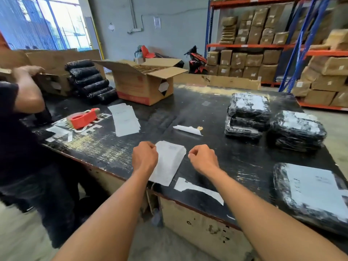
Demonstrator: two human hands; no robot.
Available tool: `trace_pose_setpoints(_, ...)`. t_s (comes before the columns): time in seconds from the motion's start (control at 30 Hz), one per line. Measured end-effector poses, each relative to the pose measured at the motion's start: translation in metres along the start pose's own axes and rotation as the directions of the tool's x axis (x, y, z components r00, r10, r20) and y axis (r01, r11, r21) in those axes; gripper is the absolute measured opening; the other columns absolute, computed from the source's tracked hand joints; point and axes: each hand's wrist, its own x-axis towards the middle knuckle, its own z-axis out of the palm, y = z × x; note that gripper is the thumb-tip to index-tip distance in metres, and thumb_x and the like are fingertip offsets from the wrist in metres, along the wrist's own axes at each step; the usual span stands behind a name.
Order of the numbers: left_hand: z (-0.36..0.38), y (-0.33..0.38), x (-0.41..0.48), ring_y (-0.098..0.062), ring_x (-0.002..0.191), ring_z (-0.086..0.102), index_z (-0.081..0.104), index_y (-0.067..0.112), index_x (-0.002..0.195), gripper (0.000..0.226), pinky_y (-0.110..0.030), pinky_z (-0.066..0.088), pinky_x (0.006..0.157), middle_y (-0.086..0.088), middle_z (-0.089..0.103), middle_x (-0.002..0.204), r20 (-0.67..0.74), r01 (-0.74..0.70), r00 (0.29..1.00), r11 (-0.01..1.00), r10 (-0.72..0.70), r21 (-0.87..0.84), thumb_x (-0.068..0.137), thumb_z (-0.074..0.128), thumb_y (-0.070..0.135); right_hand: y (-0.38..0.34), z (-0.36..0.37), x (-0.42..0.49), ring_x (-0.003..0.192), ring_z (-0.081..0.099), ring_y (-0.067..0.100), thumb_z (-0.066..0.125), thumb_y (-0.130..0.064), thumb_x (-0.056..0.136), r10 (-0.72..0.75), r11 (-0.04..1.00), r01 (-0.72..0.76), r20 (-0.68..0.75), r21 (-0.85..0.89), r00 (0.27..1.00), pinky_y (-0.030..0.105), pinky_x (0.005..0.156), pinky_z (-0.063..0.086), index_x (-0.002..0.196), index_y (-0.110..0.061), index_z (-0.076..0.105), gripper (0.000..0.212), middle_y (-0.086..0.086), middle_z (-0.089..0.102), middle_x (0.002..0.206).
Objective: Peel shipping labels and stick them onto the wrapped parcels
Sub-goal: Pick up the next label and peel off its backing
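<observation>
I see a scuffed, matt black tabletop [188, 110], glossy crinkled black plastic on the parcels [293, 136], matt white paper labels [169, 161], a brown cardboard box [139, 87].

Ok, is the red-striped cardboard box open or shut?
Open. The cardboard box has its top flaps spread outward, and brown contents show inside.

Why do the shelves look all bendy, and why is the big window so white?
In the head view, the wide-angle lens bows the shelf posts near the edge; daylight washes out the window; the wrapped parcel at the right edge is smeared by blur, with glare on its plastic.
</observation>
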Motion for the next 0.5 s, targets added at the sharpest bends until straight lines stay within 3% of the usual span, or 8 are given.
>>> trace_pose_setpoints(0.17, 0.003, -0.02, 0.038, -0.026, 0.086, 0.066, 0.074, 0.022, 0.092, 0.018, -0.031, 0.052, 0.074, -0.005, 0.074, 0.096, 0.087, -0.098, 0.992, 0.994, 0.093, 0.049, 0.092, 0.057, 0.016, -0.027, 0.034, 0.021, 0.091, 0.063, 0.031, 0.054, -0.017, 0.09, 0.077, 0.997, -0.077, -0.05, -0.011, 0.996, 0.035, 0.072, 0.05, 0.088, -0.022, 0.074, 0.02, 0.004, 0.072, 0.093)
trace_pose_setpoints(0.27, 0.012, -0.022, 0.052, -0.028, 0.095, 0.068, 0.075, 0.02, 0.102, 0.017, -0.032, 0.053, 0.082, -0.007, 0.073, 0.105, 0.135, -0.173, 0.977, 0.984, 0.165, 0.046, 0.094, 0.06, 0.018, -0.031, 0.046, 0.029, 0.091, 0.064, 0.032, 0.057, -0.022, 0.089, 0.115, 0.993, -0.115, -0.076, -0.007, 0.991, 0.036, 0.077, 0.054, 0.085, -0.021, 0.073, 0.017, 0.005, 0.072, 0.093)
trace_pose_setpoints(0.37, 0.018, -0.026, 0.064, -0.03, 0.097, 0.067, 0.077, 0.014, 0.098, 0.019, -0.034, 0.051, 0.084, -0.009, 0.074, 0.101, 0.184, -0.217, 0.961, 0.975, 0.205, 0.049, 0.093, 0.059, 0.013, -0.035, 0.054, 0.037, 0.095, 0.065, 0.03, 0.061, -0.028, 0.088, 0.124, 0.992, -0.126, -0.085, -0.017, 0.989, 0.037, 0.082, 0.054, 0.086, -0.025, 0.072, 0.012, 0.003, 0.072, 0.095)
trace_pose_setpoints(0.43, 0.021, -0.029, 0.072, -0.031, 0.092, 0.068, 0.077, 0.012, 0.087, 0.018, -0.034, 0.052, 0.078, -0.011, 0.074, 0.093, 0.222, -0.221, 0.954, 0.973, 0.202, 0.062, 0.089, 0.06, 0.009, -0.037, 0.059, 0.043, 0.105, 0.063, 0.029, 0.063, -0.03, 0.089, 0.127, 0.991, -0.131, -0.078, -0.04, 0.989, 0.038, 0.087, 0.053, 0.1, -0.027, 0.073, 0.015, 0.003, 0.071, 0.106)
trace_pose_setpoints(0.5, 0.024, -0.032, 0.081, -0.03, 0.09, 0.067, 0.076, 0.014, 0.084, 0.007, -0.031, 0.051, 0.074, -0.01, 0.073, 0.091, 0.256, -0.198, 0.95, 0.978, 0.177, 0.059, 0.086, 0.069, 0.013, -0.035, 0.063, 0.049, 0.121, 0.055, 0.03, 0.064, -0.032, 0.09, 0.121, 0.986, -0.126, -0.045, -0.113, 0.992, 0.041, 0.098, 0.048, 0.122, -0.027, 0.066, 0.033, 0.003, 0.064, 0.126)
